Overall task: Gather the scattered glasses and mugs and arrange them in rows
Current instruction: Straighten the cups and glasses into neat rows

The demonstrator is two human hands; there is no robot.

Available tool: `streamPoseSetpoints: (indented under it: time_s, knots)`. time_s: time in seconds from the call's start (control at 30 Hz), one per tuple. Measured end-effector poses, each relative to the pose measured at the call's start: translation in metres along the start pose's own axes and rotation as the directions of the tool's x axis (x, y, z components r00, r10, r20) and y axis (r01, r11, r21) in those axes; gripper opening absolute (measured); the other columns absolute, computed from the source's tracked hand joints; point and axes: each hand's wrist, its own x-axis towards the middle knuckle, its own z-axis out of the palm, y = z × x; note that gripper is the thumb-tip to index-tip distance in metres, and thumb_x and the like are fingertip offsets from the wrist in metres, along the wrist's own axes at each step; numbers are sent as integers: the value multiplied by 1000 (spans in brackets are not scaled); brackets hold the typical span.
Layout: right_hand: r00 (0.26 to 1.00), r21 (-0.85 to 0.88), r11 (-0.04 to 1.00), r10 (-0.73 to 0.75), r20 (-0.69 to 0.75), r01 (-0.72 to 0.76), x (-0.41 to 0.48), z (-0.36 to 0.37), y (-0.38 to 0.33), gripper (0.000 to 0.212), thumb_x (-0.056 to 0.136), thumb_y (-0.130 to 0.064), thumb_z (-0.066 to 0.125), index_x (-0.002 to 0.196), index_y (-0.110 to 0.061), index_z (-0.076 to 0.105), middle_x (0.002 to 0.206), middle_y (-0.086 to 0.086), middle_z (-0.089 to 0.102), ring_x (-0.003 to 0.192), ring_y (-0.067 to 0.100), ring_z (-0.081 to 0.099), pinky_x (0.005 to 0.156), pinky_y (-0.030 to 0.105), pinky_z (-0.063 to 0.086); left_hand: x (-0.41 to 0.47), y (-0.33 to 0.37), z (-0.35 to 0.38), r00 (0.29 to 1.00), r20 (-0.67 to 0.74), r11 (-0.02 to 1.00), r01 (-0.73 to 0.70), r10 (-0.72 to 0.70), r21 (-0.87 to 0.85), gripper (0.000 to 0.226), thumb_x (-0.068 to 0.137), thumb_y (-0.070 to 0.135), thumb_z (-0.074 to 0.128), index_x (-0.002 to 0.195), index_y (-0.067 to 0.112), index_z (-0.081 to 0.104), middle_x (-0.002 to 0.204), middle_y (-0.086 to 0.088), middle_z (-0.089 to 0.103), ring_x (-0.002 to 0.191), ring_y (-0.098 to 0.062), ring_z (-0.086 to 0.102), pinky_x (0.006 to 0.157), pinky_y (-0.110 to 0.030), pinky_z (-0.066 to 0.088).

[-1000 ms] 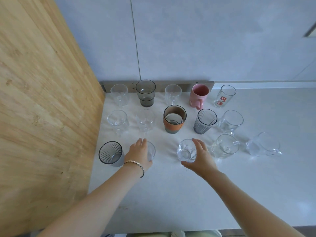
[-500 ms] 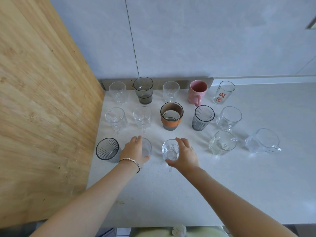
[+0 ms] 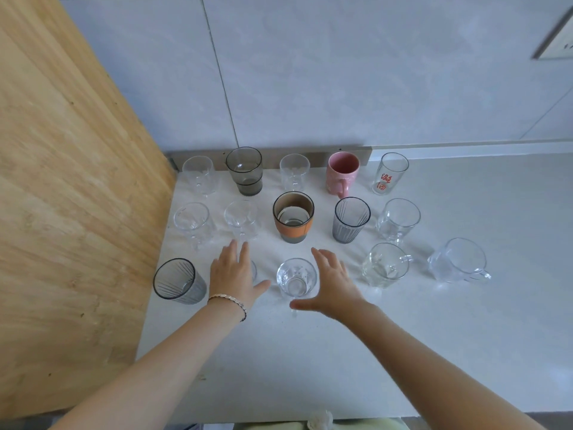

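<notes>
left hand [image 3: 231, 276]: we see it spread flat above a mostly hidden glass | right hand [image 3: 333, 282]: fingers wide, gripping nothing, beside clear glass [image 3: 296, 278]; front row | bench [image 3: 465, 336]: three rows upright

I see my right hand [image 3: 333, 283] has let go of the clear faceted glass [image 3: 296, 278]; its fingers [image 3: 322, 259] are now spread open just right of it. That glass has shifted left along the near row. My left hand [image 3: 232, 274] has opened too, flat over the small glass [image 3: 253, 270].
</notes>
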Motion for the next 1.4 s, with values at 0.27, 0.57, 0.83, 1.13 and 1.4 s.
streamPoseSetpoints:
  time_s: [0.27,0.57,0.83,1.13,1.4]
  knots:
    - [973,-105,967,231,-23,-232,-3,-89,103,108,69,-29,80,151,-26,9,157,-1,8,143,28,18,112,41,32,9,77,11,959,243,987,-157,146,27,90,79,49,61,147,16,12,158,-3,11,143,-24,21,112,-39,30]
    - [946,-82,942,322,-43,-325,1,-55,95,103,73,-50,73,148,-14,14,136,14,36,118,32,53,91,36,47,12,81,20,950,301,996,-88,85,-2,78,79,36,65,143,16,24,148,-2,29,135,-26,34,107,-39,40]
    - [961,110,957,275,-30,-270,-5,-40,86,93,72,-35,77,145,-24,22,133,9,44,112,27,57,87,32,48,12,80,21,954,286,996,-84,88,-29,81,79,35,66,145,16,22,150,-1,28,136,-25,34,107,-39,40]
    - [978,68,976,207,23,-208,-11,-24,75,90,71,-32,77,144,-25,24,131,8,43,107,24,58,80,30,54,11,79,22,957,271,994,-87,101,-63,80,79,33,68,144,13,26,147,-4,32,134,-26,36,107,-38,40]
    - [961,138,955,272,-44,-264,-9,-30,81,91,72,-31,78,144,-22,24,132,9,42,110,26,58,83,32,53,9,87,23,961,268,994,-86,63,73,83,81,39,63,146,16,18,156,-3,18,143,-25,22,116,-44,25]
